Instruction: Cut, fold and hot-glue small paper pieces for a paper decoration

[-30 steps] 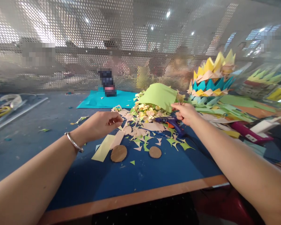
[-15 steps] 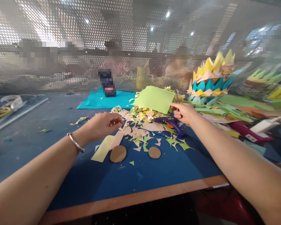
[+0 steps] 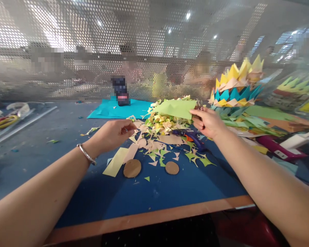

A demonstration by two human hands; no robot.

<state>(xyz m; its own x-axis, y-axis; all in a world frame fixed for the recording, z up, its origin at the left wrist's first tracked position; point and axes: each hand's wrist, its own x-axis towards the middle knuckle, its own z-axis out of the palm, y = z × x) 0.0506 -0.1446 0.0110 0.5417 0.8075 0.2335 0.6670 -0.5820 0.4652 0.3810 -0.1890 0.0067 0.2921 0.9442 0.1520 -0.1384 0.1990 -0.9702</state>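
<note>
My right hand (image 3: 207,120) is closed, pinching the right corner of a light green sheet of paper (image 3: 175,108). The sheet is held nearly flat over a heap of paper scraps (image 3: 161,125). Left of the heap, my left hand (image 3: 115,135) hovers with fingers curled in; whatever they hold, if anything, is hidden. Near it lie a pale yellow paper strip (image 3: 115,162) and a pink strip (image 3: 130,153). Two brown cardboard discs (image 3: 132,168) lie closer to me. A blue hot glue gun (image 3: 195,140) rests below my right hand.
Turquoise sheets (image 3: 100,111) lie at the back under a pixelated dark object (image 3: 121,91). On the right stands a layered paper crown (image 3: 237,87), with green paper strips (image 3: 257,121) and a purple power strip (image 3: 280,148). Plastic-wrapped cords (image 3: 5,120) are at left. A perforated screen rises behind.
The green sheet has tipped flatter and come down slightly in my right hand. My left hand stays about where it was. The whole view has shifted a little.
</note>
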